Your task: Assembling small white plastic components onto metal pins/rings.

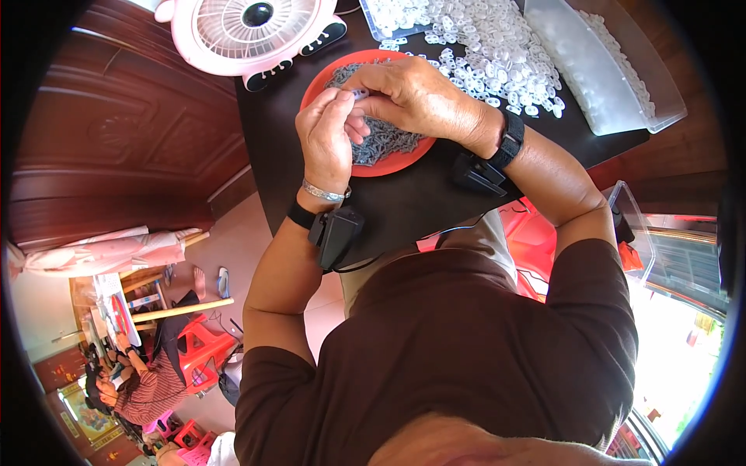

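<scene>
Above a round orange-red dish [404,163], my left hand [325,144] and my right hand [420,93] meet, fingertips pinched together. Between them shows a small whitish plastic piece [360,93], mostly covered by the fingers. It looks like the loose oval pieces nearby; whether a grey part is in it, I cannot tell. Small thin grey parts [381,147], screw-like in shape, fill the dish. Beyond my right hand spreads a heap of whitish oval plastic pieces with holes [497,54].
A pink fan [252,35] stands at the table's far left. Two plastic containers, a shallow tray [381,29] and a deep translucent bin [594,85], flank the heap. The dark table [287,155] ends near my body. Another person [151,388] sits at lower left.
</scene>
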Demonstrator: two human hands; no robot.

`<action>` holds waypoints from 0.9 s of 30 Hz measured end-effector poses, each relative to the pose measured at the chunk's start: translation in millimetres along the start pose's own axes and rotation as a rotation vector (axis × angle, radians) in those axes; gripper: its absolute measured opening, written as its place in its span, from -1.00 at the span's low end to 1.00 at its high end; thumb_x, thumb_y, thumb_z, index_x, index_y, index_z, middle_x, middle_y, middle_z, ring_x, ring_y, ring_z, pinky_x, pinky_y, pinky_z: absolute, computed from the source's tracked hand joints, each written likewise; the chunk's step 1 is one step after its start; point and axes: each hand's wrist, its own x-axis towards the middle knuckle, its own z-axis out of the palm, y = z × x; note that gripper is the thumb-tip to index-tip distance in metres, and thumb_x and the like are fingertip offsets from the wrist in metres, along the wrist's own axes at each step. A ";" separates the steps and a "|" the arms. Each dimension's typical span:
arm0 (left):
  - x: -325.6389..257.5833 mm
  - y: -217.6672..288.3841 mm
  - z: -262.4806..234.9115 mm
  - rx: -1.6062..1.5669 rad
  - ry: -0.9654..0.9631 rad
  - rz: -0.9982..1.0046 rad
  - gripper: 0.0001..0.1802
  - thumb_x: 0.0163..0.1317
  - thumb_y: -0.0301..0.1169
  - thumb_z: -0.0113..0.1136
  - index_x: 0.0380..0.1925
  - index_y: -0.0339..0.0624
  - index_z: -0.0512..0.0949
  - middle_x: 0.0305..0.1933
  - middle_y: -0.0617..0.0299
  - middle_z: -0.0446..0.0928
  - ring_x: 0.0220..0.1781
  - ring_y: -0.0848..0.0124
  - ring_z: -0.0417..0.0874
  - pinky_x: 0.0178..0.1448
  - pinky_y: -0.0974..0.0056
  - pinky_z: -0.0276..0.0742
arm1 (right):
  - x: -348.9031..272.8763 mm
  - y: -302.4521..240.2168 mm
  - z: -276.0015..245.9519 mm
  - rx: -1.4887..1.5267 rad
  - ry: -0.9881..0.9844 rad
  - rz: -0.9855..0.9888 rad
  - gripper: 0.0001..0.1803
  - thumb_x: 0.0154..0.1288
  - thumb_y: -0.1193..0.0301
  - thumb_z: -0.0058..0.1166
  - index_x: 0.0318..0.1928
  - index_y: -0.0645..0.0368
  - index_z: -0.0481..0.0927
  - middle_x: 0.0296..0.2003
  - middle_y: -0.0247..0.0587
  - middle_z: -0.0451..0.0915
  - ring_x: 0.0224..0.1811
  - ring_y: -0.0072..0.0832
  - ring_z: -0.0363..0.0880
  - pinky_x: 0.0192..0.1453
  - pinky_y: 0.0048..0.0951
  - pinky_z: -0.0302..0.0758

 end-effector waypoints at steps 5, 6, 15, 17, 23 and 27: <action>-4.4 1.7 0.8 0.010 -0.008 0.039 -0.69 0.27 -0.30 -0.06 -0.44 -0.36 0.48 -0.62 0.20 0.45 -0.63 0.47 0.46 -0.55 0.46 0.30 | -0.3 -3.2 -2.5 0.012 0.019 -0.043 -0.78 0.11 0.40 0.19 -0.22 0.16 0.55 -0.45 -0.17 0.60 -0.39 -0.22 0.61 -0.33 -0.37 0.53; -4.9 2.0 1.8 0.000 0.000 0.037 -0.69 0.27 -0.30 -0.06 -0.43 -0.36 0.48 -0.62 0.20 0.46 -0.62 0.47 0.46 -0.55 0.46 0.30 | -0.3 -3.9 -3.2 0.012 0.019 -0.044 -0.78 0.11 0.40 0.19 -0.22 0.16 0.55 -0.45 -0.17 0.60 -0.39 -0.22 0.61 -0.33 -0.37 0.53; 2.9 -7.4 0.1 0.040 0.028 0.044 -0.75 0.30 -0.30 0.01 -0.38 -0.28 0.51 -0.61 0.33 0.42 -0.60 0.60 0.43 -0.54 0.54 0.27 | -0.8 4.4 -5.7 -0.082 0.093 -0.046 -0.76 0.08 0.36 0.22 -0.21 0.14 0.59 -0.42 -0.17 0.61 -0.36 -0.19 0.60 -0.31 -0.34 0.53; 1.5 -1.3 -4.9 0.119 0.008 0.111 -0.69 0.33 -0.28 -0.08 -0.44 -0.29 0.51 -0.60 0.30 0.39 -0.58 0.54 0.43 -0.53 0.50 0.25 | 5.7 4.4 -15.6 -0.183 0.226 -0.082 -0.75 0.03 0.29 0.23 -0.27 0.09 0.60 -0.47 -0.18 0.60 -0.41 -0.22 0.60 -0.36 -0.31 0.54; 3.4 2.6 -2.6 0.134 0.010 0.122 -0.70 0.31 -0.30 -0.08 -0.46 -0.29 0.51 -0.60 0.30 0.39 -0.60 0.55 0.41 -0.53 0.50 0.25 | 9.6 18.2 -137.7 -0.812 0.703 0.237 -0.83 0.12 0.32 0.16 -0.35 0.15 0.63 -0.50 -0.01 0.58 -0.51 -0.10 0.57 -0.45 -0.24 0.50; 4.3 1.8 -3.9 0.167 -0.008 0.130 -0.72 0.28 -0.31 -0.06 -0.47 -0.28 0.51 -0.61 0.31 0.39 -0.60 0.56 0.41 -0.53 0.50 0.24 | -10.1 38.4 -178.8 -1.137 0.872 0.329 -0.65 0.02 0.48 0.10 -0.09 0.19 0.56 -0.24 -0.02 0.60 -0.14 -0.10 0.54 -0.04 -0.21 0.47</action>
